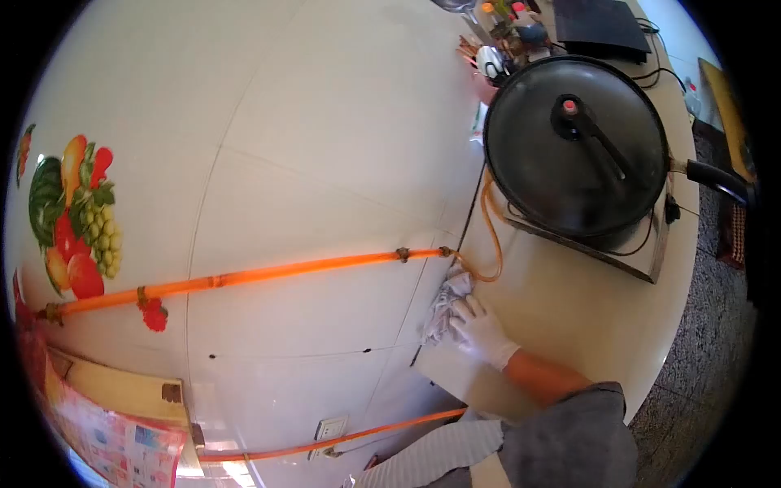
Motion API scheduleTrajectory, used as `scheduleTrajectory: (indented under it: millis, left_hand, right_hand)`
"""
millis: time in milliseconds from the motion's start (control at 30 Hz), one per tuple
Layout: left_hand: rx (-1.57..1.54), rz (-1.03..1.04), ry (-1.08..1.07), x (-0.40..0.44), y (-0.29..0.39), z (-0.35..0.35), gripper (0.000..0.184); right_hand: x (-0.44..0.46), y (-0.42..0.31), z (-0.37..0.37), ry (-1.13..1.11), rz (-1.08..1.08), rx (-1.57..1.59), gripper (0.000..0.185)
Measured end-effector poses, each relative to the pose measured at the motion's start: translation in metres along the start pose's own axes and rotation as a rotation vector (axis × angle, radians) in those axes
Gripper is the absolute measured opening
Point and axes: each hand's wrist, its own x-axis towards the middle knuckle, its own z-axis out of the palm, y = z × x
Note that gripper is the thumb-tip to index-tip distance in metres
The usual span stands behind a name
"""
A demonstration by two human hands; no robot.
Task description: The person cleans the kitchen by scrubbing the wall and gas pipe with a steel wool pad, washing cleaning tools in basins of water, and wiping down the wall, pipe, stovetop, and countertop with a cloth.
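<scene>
My right hand (484, 335), in a white glove, presses on a crumpled grey-and-white cloth (445, 307). The cloth lies along the line where the counter (561, 325) meets the tiled wall. Its fingers point toward the wall, their tips bent onto the fabric. A grey sleeve (569, 435) covers the upper part of that arm, leaving the forearm bare. Just beyond the cloth, an orange hose (492, 236) loops down to the counter. My left hand is not in view.
A lidded black pan (533, 154) sits on a stove (643, 262), its handle (716, 180) jutting past the counter edge. Bottles (525, 28) and utensils stand behind it. An orange pipe (309, 264) crosses the wall above a socket (328, 435).
</scene>
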Motion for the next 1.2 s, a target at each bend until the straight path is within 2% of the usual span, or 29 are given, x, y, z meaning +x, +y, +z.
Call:
scheduleTrajectory:
  millis: [33,133,167,233,300,367,400,467,567,600,667,733,767,833,867,900,1000,1067,1133,1167,1200]
  left_hand:
    - [0.005,-0.009,0.005,-0.002,-0.001,-0.004,0.046]
    - [0.009,-0.022,0.013,-0.005,-0.004,-0.015,0.045]
    - [0.010,-0.024,0.011,-0.007,-0.005,-0.016,0.044]
    - [0.011,-0.029,0.013,-0.010,-0.009,-0.019,0.044]
    - [0.015,-0.042,0.009,-0.011,-0.010,-0.021,0.043]
    - [0.023,-0.051,0.008,-0.013,-0.012,-0.025,0.042]
    - [0.027,-0.055,0.010,-0.013,-0.013,-0.028,0.042]
    - [0.032,-0.069,0.008,-0.016,-0.013,-0.030,0.041]
    - [0.043,-0.073,0.017,-0.017,-0.015,-0.033,0.040]
    - [0.046,-0.076,0.021,-0.017,-0.015,-0.034,0.040]
    - [0.055,-0.071,0.018,-0.018,-0.016,-0.034,0.039]
    - [0.065,-0.079,0.008,-0.019,-0.017,-0.036,0.039]
    - [0.067,-0.079,0.005,-0.019,-0.017,-0.036,0.039]
    - [0.073,-0.089,-0.003,-0.019,-0.018,-0.036,0.038]
    - [0.072,-0.092,-0.002,-0.019,-0.019,-0.036,0.038]
    - [0.075,-0.093,-0.001,-0.020,-0.020,-0.036,0.037]
    - [0.074,-0.107,0.000,-0.022,-0.022,-0.038,0.036]
    - [0.078,-0.115,0.008,-0.023,-0.024,-0.040,0.036]
    - [0.074,-0.123,0.016,-0.025,-0.025,-0.042,0.035]
    - [0.066,-0.127,0.018,-0.027,-0.026,-0.042,0.035]
    - [0.066,-0.132,0.013,-0.029,-0.028,-0.042,0.035]
  right_hand:
    - [-0.002,0.006,0.014,0.000,-0.017,0.007,0.025]
    - [0.021,0.018,0.052,-0.302,0.122,0.034,0.018]
    - [0.029,0.018,0.053,-0.299,0.112,0.039,0.018]
    - [0.053,0.008,0.034,-0.039,0.514,0.430,0.015]
    - [0.065,0.004,0.028,0.156,0.452,0.555,0.014]
    - [0.114,-0.033,-0.071,0.204,0.766,1.374,0.009]
    - [0.133,-0.037,-0.086,0.314,0.773,1.506,0.008]
    - [0.180,-0.047,-0.106,0.486,0.654,1.614,0.009]
    - [0.246,-0.095,-0.125,0.546,0.328,1.381,0.012]
    - [0.267,-0.108,-0.129,0.536,0.150,1.277,0.010]
    - [0.304,-0.118,-0.123,0.520,-0.020,1.169,0.010]
    - [0.328,-0.116,-0.099,0.815,-0.355,0.515,0.029]
    - [0.328,-0.112,-0.090,0.809,-0.356,0.515,0.029]
    - [0.317,-0.097,-0.077,0.853,-0.274,0.713,0.040]
    - [0.307,-0.089,-0.070,0.885,-0.266,0.689,0.038]
    - [0.298,-0.076,-0.033,0.842,-0.195,0.847,0.033]
    - [0.269,-0.039,-0.004,0.802,-0.122,0.832,0.030]
    - [0.260,-0.041,-0.010,0.800,-0.109,0.805,0.030]
    - [0.249,-0.054,-0.030,0.809,0.053,0.994,0.027]
    - [0.244,-0.050,-0.025,0.814,0.043,0.988,0.027]
    - [0.234,-0.036,-0.009,0.821,0.122,0.970,0.024]
